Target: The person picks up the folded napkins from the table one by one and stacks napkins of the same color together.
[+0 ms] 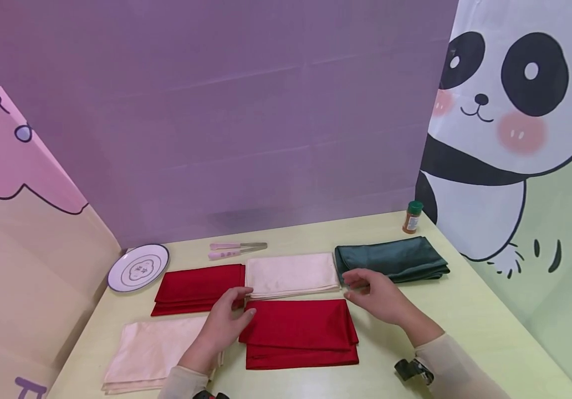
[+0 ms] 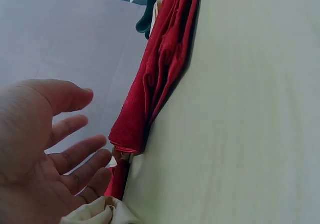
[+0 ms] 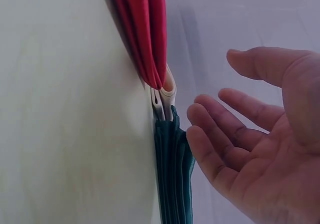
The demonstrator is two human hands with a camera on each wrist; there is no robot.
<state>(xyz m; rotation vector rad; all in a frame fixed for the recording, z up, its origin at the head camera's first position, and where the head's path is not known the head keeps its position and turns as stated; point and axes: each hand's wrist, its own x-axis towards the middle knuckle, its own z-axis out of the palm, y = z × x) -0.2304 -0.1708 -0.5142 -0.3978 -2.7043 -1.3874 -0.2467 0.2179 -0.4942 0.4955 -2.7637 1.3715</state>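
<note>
A folded red cloth lies at the front middle of the table, its layers showing along the near side. Behind it is a folded cream cloth. My left hand, fingers relaxed and apart, hovers at the red cloth's left edge and holds nothing. On the other side, my right hand is loosely spread near the cream cloth's right end and a folded dark green cloth. In the right wrist view its fingertips overlap the green cloth's edge; the palm is bare.
Another red cloth lies back left, with a pale pink cloth in front of it. A white plate stands at the far left corner. Two pink-handled knives lie at the back. A green-capped spice jar stands back right.
</note>
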